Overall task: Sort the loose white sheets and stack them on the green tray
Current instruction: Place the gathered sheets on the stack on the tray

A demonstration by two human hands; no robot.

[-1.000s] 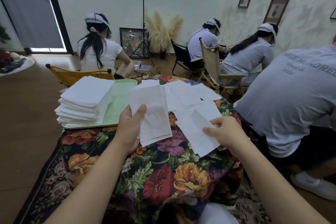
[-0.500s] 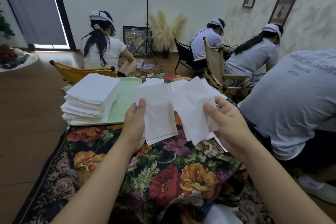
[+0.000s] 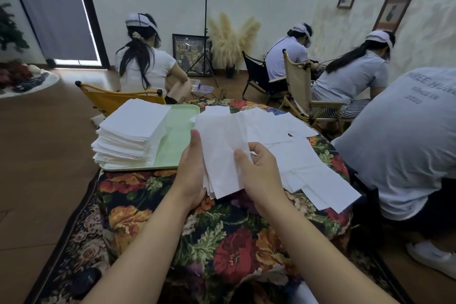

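A small bundle of white sheets [image 3: 220, 153] stands tilted above the flowered tablecloth, held from both sides. My left hand [image 3: 191, 175] grips its left edge with the thumb on top. My right hand [image 3: 259, 173] presses the front sheet onto the bundle with thumb and fingers. To the left lies the pale green tray [image 3: 177, 136], carrying a tall stack of white sheets [image 3: 130, 136] on its left half. Several loose white sheets [image 3: 308, 168] lie spread on the cloth to the right of my hands.
The flowered tablecloth [image 3: 222, 242] covers a small table. A yellow chair [image 3: 111, 99] stands behind the tray. A person in a grey shirt [image 3: 399, 143] sits close at the right edge. Other people sit further back, facing away. Wood floor lies to the left.
My right hand picked a loose sheet off the cloth, carried it left and laid it against the bundle in my left hand. Both hands now hold the bundle together.
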